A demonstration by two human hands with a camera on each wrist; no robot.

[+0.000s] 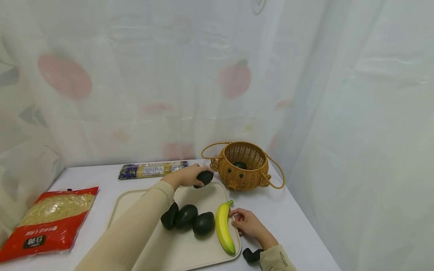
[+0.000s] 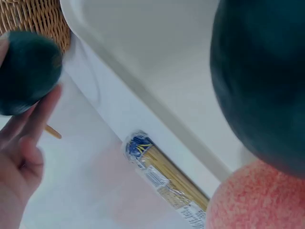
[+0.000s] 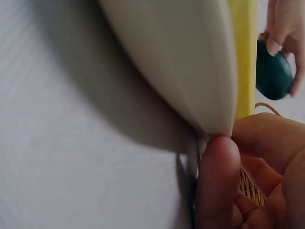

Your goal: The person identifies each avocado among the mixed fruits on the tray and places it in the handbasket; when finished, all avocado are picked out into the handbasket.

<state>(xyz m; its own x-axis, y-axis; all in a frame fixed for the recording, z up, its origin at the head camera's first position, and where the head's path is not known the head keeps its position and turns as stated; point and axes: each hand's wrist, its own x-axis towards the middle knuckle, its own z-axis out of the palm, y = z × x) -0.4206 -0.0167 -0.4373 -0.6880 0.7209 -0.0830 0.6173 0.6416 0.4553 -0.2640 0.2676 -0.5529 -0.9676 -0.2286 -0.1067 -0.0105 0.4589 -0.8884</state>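
While a red bag (image 1: 47,222) is seen at the far left and a noodle packet (image 1: 154,170) behind the tray (image 1: 183,248), 3 dark avocados (image 1: 186,217) are grouped on the tray. Another avocado (image 1: 204,177) is gripped by the left hand (image 1: 190,175), raised near the tray's far edge; it could be dropped if its smooth skin slipped, or bumped against a handle if carried low. The banana (image 1: 223,227) is laid along the tray's right side. In the wicker basket (image 1: 242,180), 1 dark fruit (image 1: 240,165) is partly visible. The tray's rim is pinched by the right hand (image 1: 251,224); were it tipped, the avocados could be set rolling.
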